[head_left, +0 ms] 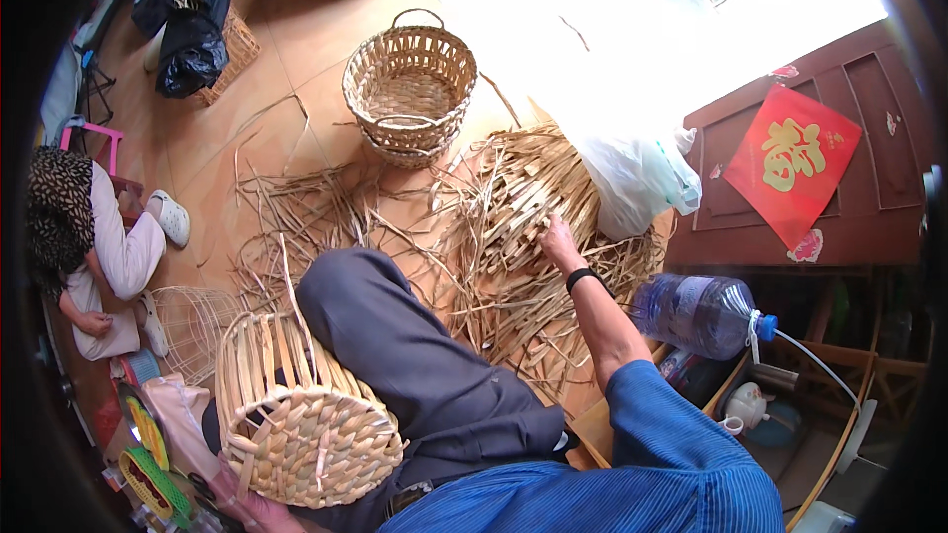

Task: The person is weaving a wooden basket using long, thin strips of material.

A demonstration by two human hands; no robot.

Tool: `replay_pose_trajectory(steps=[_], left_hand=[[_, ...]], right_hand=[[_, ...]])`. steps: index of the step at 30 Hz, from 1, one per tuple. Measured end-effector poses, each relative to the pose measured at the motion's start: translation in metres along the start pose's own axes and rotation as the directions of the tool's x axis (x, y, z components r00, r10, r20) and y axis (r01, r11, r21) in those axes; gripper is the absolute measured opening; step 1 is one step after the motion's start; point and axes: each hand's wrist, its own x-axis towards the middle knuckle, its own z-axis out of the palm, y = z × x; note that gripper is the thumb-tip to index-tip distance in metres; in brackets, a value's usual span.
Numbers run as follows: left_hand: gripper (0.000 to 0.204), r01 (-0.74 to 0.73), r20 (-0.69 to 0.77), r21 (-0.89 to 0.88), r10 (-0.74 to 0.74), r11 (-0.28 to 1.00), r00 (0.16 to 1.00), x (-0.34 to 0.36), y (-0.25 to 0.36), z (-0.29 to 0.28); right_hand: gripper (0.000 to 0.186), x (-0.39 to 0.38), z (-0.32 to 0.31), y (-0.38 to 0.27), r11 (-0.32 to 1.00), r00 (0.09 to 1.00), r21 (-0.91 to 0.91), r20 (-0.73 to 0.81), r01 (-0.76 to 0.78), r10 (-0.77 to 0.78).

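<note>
My right hand [559, 244], with a black band on its wrist, is stretched out over a heap of dried flat stalks [523, 188]. Its fingers are closed on the ends of some stalks. Across my lap lies a half-woven basket [316, 444] on its side, its braided round base turned up toward me. Upright stakes stick out of its far side, and one long strand [294, 286] rises above them. My left hand does not show.
Two-handled woven baskets [410, 89] stand stacked beyond the heap. A plastic bag [632, 178] and a large blue water bottle [696, 316] are at the right. Near a wire frame [197, 326] at left sits another person [118, 237]. Tape rolls [153, 484] lie lower left.
</note>
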Motion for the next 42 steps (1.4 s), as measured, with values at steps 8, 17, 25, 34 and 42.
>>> replay_pose_trajectory(steps=[8, 17, 25, 34, 42], left_hand=[[0.079, 0.32, -0.032, -0.618, -0.429, 0.719, 0.903, 0.003, 0.011, 0.008], [0.091, 0.299, -0.097, -0.434, -0.374, 0.85, 0.922, -0.004, -0.027, -0.021], [0.101, 0.201, -0.01, -0.51, -0.239, 0.836, 0.971, -0.001, 0.03, -0.002], [0.105, 0.227, -0.038, -0.511, -0.285, 0.829, 0.958, 0.004, 0.07, 0.019], [0.095, 0.34, 0.012, -0.498, -0.385, 0.798, 0.923, -0.006, -0.018, -0.01]], right_hand=[[0.073, 0.022, 0.002, 0.003, 0.991, 0.984, -0.082, 0.13, -0.108, 0.118], [0.018, 0.001, -0.005, 0.026, 0.835, 0.919, 0.514, -0.2, -0.197, 0.341], [0.03, -0.012, -0.003, 0.078, 0.405, 0.889, 0.864, 0.096, -0.298, 0.448], [0.028, -0.02, -0.014, 0.073, 0.321, 0.904, 0.868, 0.273, -0.379, 0.329], [0.043, -0.005, -0.002, 0.076, 0.563, 0.978, 0.805, 0.099, -0.186, 0.182]])
